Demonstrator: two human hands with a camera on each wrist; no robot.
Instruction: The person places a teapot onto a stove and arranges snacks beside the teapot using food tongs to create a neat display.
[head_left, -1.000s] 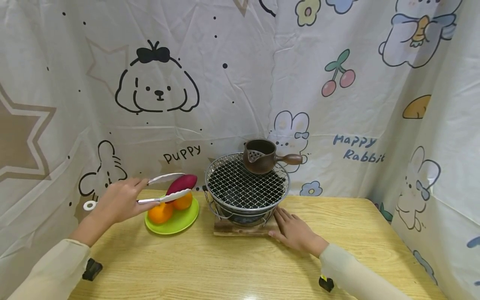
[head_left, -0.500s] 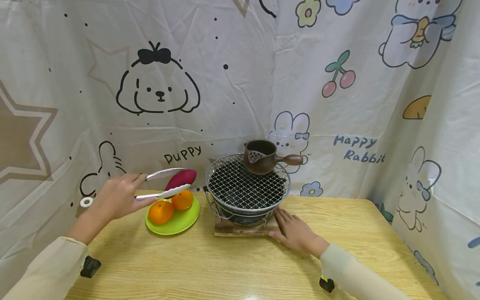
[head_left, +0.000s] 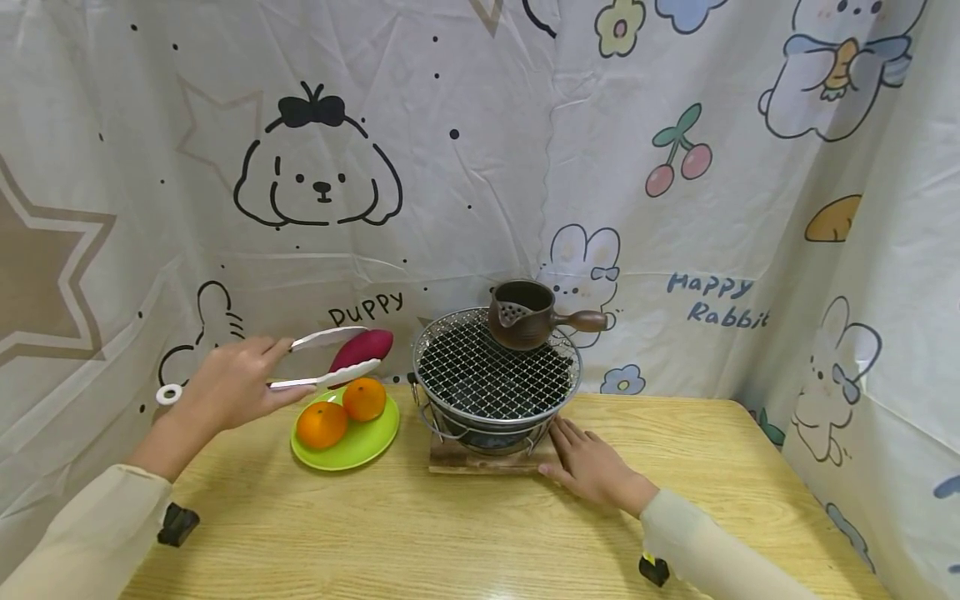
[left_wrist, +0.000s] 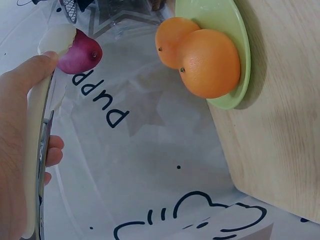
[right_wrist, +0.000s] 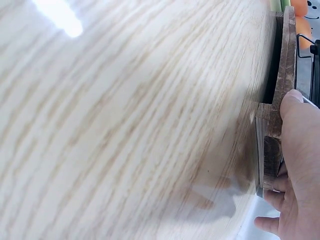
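Observation:
My left hand [head_left: 232, 383] grips metal tongs [head_left: 330, 381] with pale scalloped tips. Between those tips is a dark red sweet potato [head_left: 363, 350], held in the air above the green plate [head_left: 375, 442]. Two oranges, a front one [head_left: 322, 424] and a rear one [head_left: 365, 399], lie on that plate. The left wrist view shows the potato's end [left_wrist: 82, 54] poking out past the tongs. My right hand [head_left: 592, 462] holds the right end of the wooden base [head_left: 480, 458] under a round grill [head_left: 487, 375], thumb at its front edge and fingers along its side.
A brown side-handled pot [head_left: 521, 321] sits at the back right of the grill's wire mesh. The wooden table [head_left: 420, 533] meets a printed curtain [head_left: 450, 208] behind and at the sides.
My left hand has raised the tongs and sweet potato slightly, so more of the oranges shows below. The right hand stays at the wooden base.

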